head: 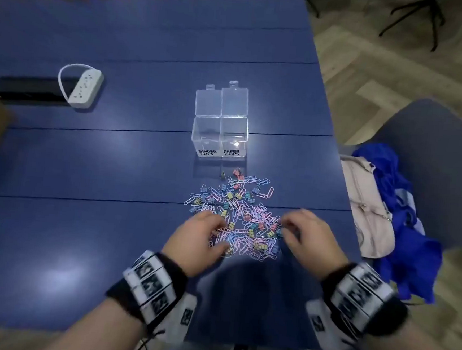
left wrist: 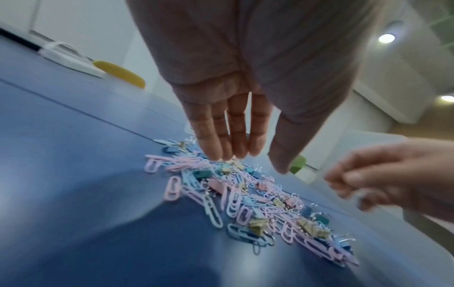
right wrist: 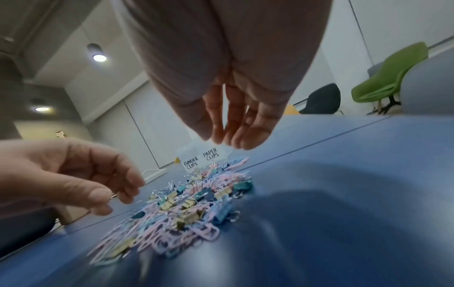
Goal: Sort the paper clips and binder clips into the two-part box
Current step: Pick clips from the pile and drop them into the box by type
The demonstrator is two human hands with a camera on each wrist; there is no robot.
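Blue table (head: 87, 163): lidded-open two-part box (head: 219, 135) looks empty; both hands relaxed over clip pile (head: 237, 219).

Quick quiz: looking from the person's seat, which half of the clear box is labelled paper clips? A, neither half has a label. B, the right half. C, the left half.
B: in the head view the two-part box reads BINDER CLIPS on its left half and PAPER CLIPS on its right half.

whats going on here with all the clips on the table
A person is starting to sort a mixed pile of paper clips and binder clips on a blue table. The left hand and right hand reach into the pile's near edge. The clear two-part box, labelled for each kind, stands open beyond it and looks empty.
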